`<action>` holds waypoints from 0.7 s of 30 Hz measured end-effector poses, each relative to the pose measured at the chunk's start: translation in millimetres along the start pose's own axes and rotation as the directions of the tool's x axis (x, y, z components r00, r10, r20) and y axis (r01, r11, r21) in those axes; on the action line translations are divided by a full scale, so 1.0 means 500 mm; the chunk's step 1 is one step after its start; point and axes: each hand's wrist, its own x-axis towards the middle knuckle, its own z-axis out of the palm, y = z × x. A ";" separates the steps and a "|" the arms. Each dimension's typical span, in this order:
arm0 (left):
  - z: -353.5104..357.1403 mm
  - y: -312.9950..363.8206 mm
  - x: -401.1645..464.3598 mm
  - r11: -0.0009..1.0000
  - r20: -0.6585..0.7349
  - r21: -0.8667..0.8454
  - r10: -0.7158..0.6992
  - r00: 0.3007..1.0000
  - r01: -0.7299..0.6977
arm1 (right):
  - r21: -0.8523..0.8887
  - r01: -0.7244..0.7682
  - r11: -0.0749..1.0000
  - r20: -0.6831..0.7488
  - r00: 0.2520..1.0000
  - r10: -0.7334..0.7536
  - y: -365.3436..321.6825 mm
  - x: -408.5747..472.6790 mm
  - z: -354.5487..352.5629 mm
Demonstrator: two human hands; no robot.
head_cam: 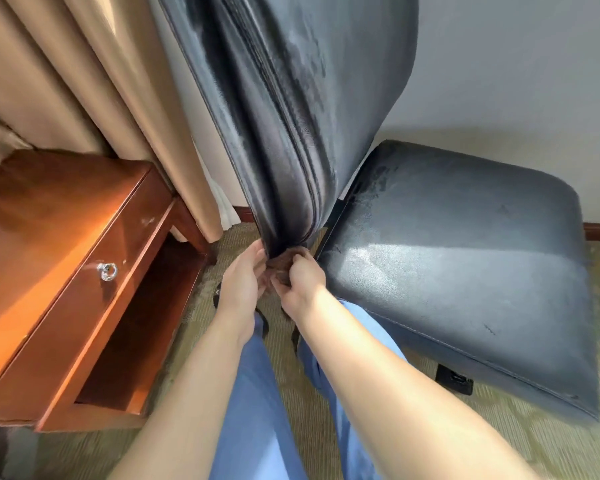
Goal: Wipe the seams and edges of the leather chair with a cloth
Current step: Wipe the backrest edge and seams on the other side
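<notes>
The dark leather chair's backrest (284, 109) stands edge-on before me, its seam running down to the bottom corner; the seat (458, 258) lies to the right. A small brown cloth (284, 263) is bunched at the backrest's lower end. My right hand (302, 282) grips the cloth with curled fingers. My left hand (243, 282) holds the cloth's left side, its fingertips touching the backrest's bottom edge. Most of the cloth is hidden between the two hands.
A reddish wooden desk (59, 244) with a ring-pull drawer (107, 270) stands at the left. Beige curtains (84, 81) hang behind it. A pale wall is at the right, patterned carpet (499, 441) below. My legs in blue trousers (257, 410) are under my arms.
</notes>
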 end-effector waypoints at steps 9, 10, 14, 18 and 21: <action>0.006 0.028 -0.050 0.997 -0.064 -0.031 0.065 0.996 -0.067 | 0.150 -0.111 0.983 0.116 0.989 0.094 -0.039 -0.095 0.006; 0.006 0.028 -0.053 0.996 -0.087 -0.029 0.081 0.993 -0.084 | 0.129 -0.078 0.989 0.132 0.989 0.061 -0.036 -0.101 0.010; 0.007 0.040 -0.062 0.987 -0.092 0.057 0.157 0.983 -0.152 | 0.032 -0.042 0.999 0.124 0.992 0.038 -0.057 -0.143 0.025; -0.002 0.066 -0.046 0.960 -0.011 0.185 0.215 0.977 -0.209 | 0.039 0.010 0.999 0.205 0.979 -0.018 -0.076 -0.168 0.041; -0.009 0.090 -0.041 0.940 -0.035 0.198 0.290 0.956 -0.278 | 0.030 0.061 0.998 0.205 0.976 -0.066 -0.087 -0.187 0.054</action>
